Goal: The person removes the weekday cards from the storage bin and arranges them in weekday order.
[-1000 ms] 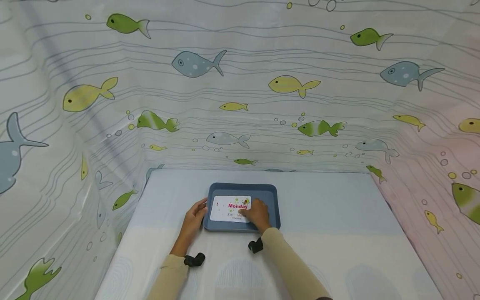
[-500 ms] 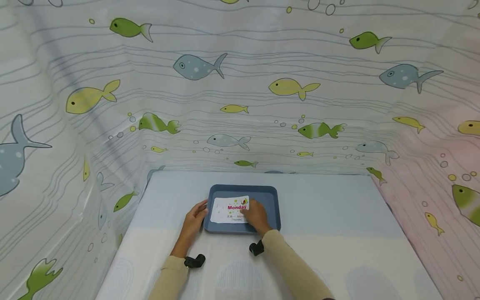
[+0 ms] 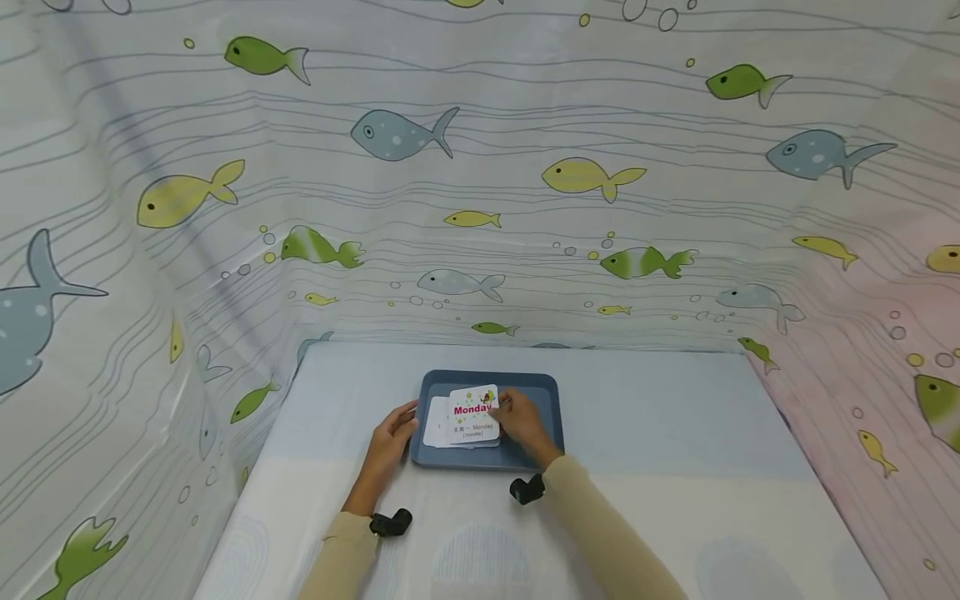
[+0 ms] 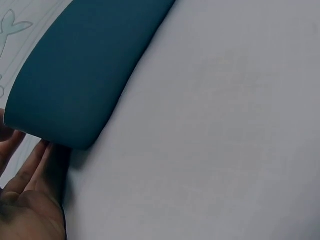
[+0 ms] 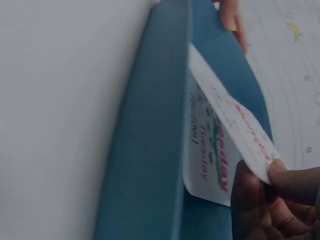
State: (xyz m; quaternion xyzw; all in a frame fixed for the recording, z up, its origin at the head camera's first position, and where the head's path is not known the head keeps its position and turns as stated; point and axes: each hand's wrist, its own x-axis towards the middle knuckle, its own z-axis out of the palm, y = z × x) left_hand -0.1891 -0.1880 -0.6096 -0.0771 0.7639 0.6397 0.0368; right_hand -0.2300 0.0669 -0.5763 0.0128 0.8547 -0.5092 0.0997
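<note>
My right hand (image 3: 522, 421) pinches a white "Monday" flashcard (image 3: 472, 414) by its right edge. In the right wrist view that card (image 5: 232, 117) is lifted and tilted, with the thumb on one face and fingers behind. Below it a "Tuesday" flashcard (image 5: 207, 150) lies in the blue-grey tray (image 3: 525, 460), partly covered. White card edges (image 3: 437, 423) show left of the Monday card in the head view. My left hand (image 3: 386, 446) rests against the tray's left end, its fingers touching the wall; in the left wrist view the tray's outer wall (image 4: 75, 75) hides part of them.
The tray stands on a table with a pale cloth (image 3: 652, 408). A fish-patterned curtain (image 3: 510, 242) encloses the back and both sides. Black wrist cameras (image 3: 392, 522) sit on both wrists.
My right hand has drawn the Monday card up and slightly rightward, uncovering card edges at its left. My left hand stays at the tray's left end.
</note>
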